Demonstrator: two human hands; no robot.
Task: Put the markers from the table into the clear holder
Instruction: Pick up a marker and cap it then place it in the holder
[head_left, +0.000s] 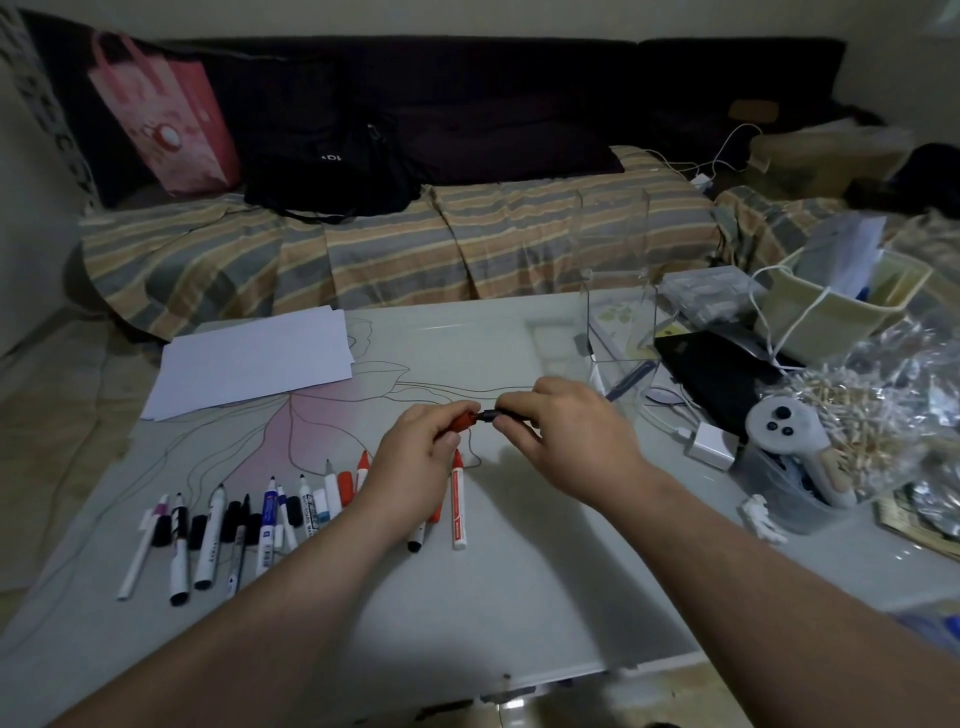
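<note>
Starting at my left, the markers (260, 525) lie in a loose row on the table (519, 597), tips pointing away from me, caps scattered among them; I judge they were laid out that way so each can be picked singly. A stack of white paper (254, 364) sits beyond them.

My left hand (415, 462) hovers over the right end of that row, fingers pinched on a red cap (460, 422). My right hand (563, 431) meets it, thumb and fingers pressed around a dark marker barrel (498, 414). The two are held end to end, which I read as capping the marker so it goes in sealed. My left hand covers part of the red markers beneath it, so I cannot count those.

Further right stands the clear holder (618, 332), upright near the table's far edge, close behind my right hand. Its walls are hard to trace against the striped bedding; something slanted and dark seems to lie inside, but I cannot tell what it is.
</note>
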